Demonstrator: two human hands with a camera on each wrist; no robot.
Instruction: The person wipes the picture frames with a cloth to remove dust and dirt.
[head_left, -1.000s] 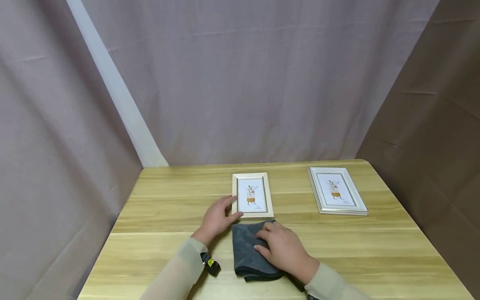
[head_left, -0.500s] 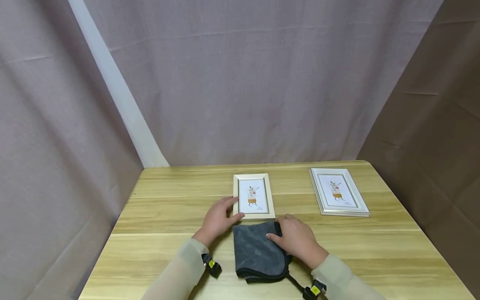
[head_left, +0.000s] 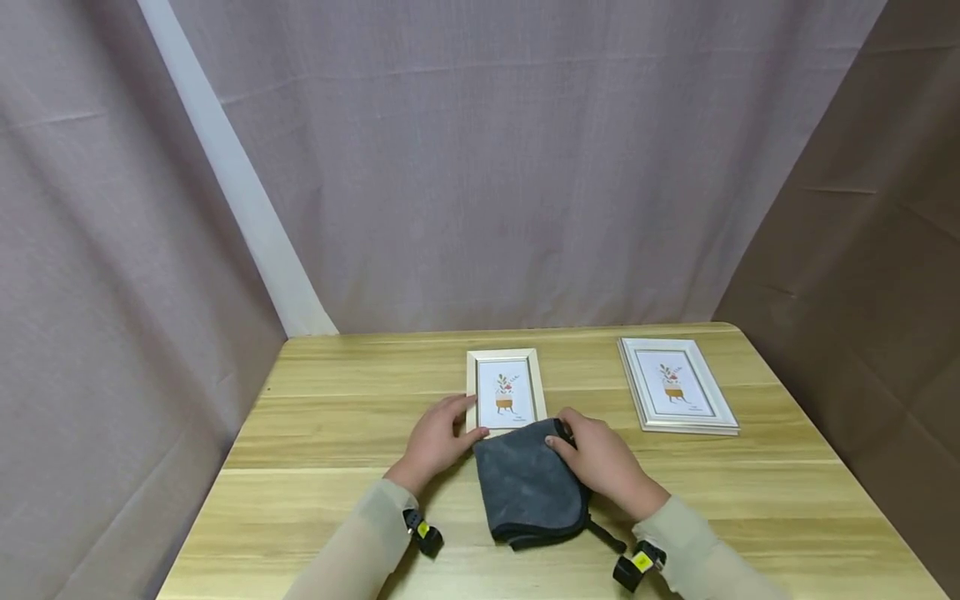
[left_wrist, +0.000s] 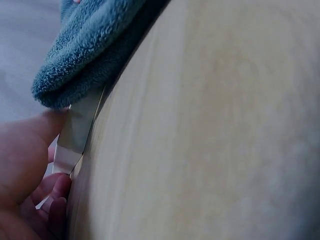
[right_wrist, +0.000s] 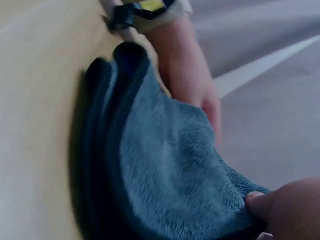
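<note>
A picture frame (head_left: pixel 506 392) with a pale wood-toned border and a plant print lies flat on the table. My left hand (head_left: pixel 433 442) holds it at its near left corner, thumb on the border and fingers along the side; the left wrist view shows the frame's edge (left_wrist: pixel 80 125) between thumb and fingers. With thumb against fingers, my right hand (head_left: pixel 606 462) pinches the right upper corner of a folded dark grey cloth (head_left: pixel 528 483). The cloth's far edge overlaps the frame's near border and hides part of it. Its folded layers (right_wrist: pixel 170 160) show in the right wrist view.
White picture frames (head_left: pixel 677 386), stacked, lie toward the table's back right. The wooden table (head_left: pixel 337 392) ends at a grey curtain (head_left: pixel 487 183) behind, with a brown curtain (head_left: pixel 862 250) on the right. A black strap (head_left: pixel 606 533) trails from the cloth.
My right hand has slid from the top of the cloth to its right corner, pinched it and drawn the cloth up and forward onto the frame's near edge. My left hand stays put.
</note>
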